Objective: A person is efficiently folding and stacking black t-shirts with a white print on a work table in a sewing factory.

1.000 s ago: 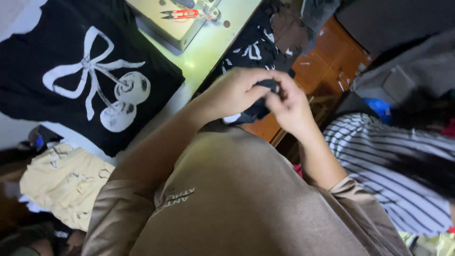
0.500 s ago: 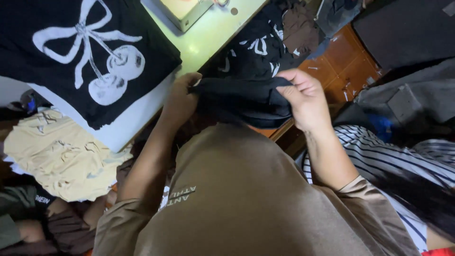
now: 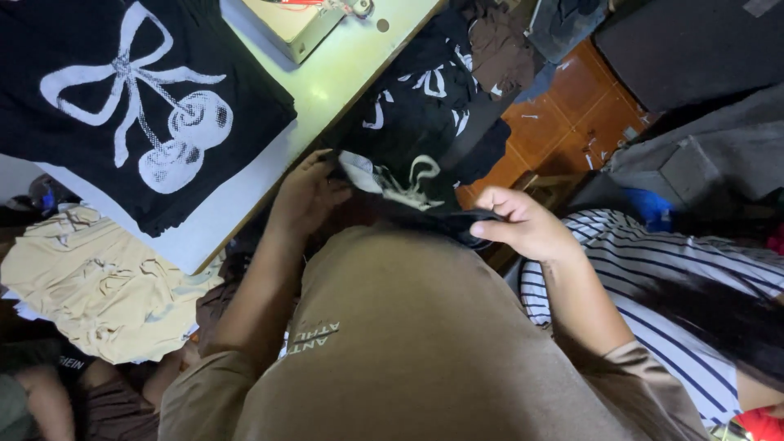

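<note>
We see a black garment piece with a white print (image 3: 408, 175) stretched between the two hands, just off the near edge of the pale green sewing table (image 3: 343, 69), above the person's lap. Its long axis runs from the left hand across to the right hand, sloping a little downward toward the right. The printed part lies nearer to the left hand, and the plain dark end points to the right hand.

The left hand (image 3: 306, 196) is closed on the left end of the piece, the fingers curled over the cloth beside a light patch of the fabric. The right hand (image 3: 527, 224) pinches the dark right end, with the thumb on top and the fingers folded under it. Both hands are grasping the cloth; neither is released.

On the table, toward its left side, lies a stack of black shirts with a white bow-and-cherries print (image 3: 139, 106). At the far edge of the table stands a cream-coloured machine base (image 3: 294, 28). More black printed pieces (image 3: 425, 90) hang over the right edge of the table, down to the reddish floor (image 3: 572, 122). Below the left edge of the table there is a heap of pale yellow fabric (image 3: 90, 286). A person in a striped shirt (image 3: 653, 269) sits just beside the right arm.
</note>
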